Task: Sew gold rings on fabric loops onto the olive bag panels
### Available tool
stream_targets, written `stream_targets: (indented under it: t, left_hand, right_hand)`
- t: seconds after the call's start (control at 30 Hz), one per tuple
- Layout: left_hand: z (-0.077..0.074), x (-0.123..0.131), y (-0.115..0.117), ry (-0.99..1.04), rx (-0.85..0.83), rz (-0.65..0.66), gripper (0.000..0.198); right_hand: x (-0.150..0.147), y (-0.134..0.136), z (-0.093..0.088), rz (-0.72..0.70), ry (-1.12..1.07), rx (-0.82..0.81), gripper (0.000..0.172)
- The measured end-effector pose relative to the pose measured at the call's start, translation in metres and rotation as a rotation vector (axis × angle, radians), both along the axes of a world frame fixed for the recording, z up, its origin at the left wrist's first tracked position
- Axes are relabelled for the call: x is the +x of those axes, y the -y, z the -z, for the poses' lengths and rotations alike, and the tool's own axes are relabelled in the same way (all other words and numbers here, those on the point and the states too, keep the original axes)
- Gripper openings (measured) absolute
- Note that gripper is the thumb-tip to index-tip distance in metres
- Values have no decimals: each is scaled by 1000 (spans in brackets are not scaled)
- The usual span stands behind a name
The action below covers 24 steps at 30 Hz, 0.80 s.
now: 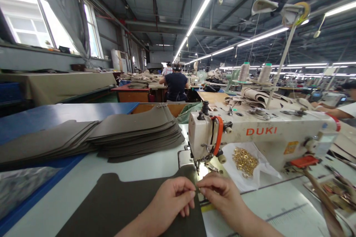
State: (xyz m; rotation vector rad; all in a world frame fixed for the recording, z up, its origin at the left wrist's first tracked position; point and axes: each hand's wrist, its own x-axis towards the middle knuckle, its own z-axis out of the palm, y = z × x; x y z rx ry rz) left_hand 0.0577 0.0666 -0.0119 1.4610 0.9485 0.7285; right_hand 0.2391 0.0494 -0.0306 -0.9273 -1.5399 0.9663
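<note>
My left hand (174, 197) is over a dark grey-green panel (116, 203), its thumb and forefinger pressed together. Close beside it, my right hand (221, 192) pinches too, fingertips almost touching the left ones. Whatever sits between the fingertips is too small to make out. Just beyond them is the lit needle area of a white sewing machine (239, 127) marked DUKI. The panel lies flat on the pale table (155, 164), its right edge beneath the hands and its far corner by the presser foot. Small gold metal fittings (244, 160) lie heaped on a white sheet (267, 172) behind my right hand.
A thick stack of similar dark panels (139, 129) lies to the left, partly over a blue surface (83, 109). At right are a tray of small parts (333, 189) and a brown strip (324, 200). Thread cones (244, 72) stand behind the machine. Ahead, a person (175, 83) sits facing away.
</note>
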Motion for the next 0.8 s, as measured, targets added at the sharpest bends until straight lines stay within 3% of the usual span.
stream_targets:
  t: [0.27, 0.4, 0.53, 0.63, 0.8]
  left_hand:
    - [7, 1, 0, 10, 3, 7, 16]
    - [5, 0, -1, 56, -14, -11, 26]
    - [-3, -1, -4, 158, -180, -52, 44]
    - [-3, 1, -6, 206, -281, -72, 47]
    - [7, 4, -10, 162, -257, -48, 42]
  right_hand:
    - [-10, -2, 4, -122, -214, -279, 24]
    - [-12, -8, 6, -205, -283, -412, 32]
    - [-10, -11, 5, -181, -349, -442, 36]
    - [-9, -11, 1, -156, -375, -445, 36]
    - [-14, -9, -1, -185, -373, -438, 34]
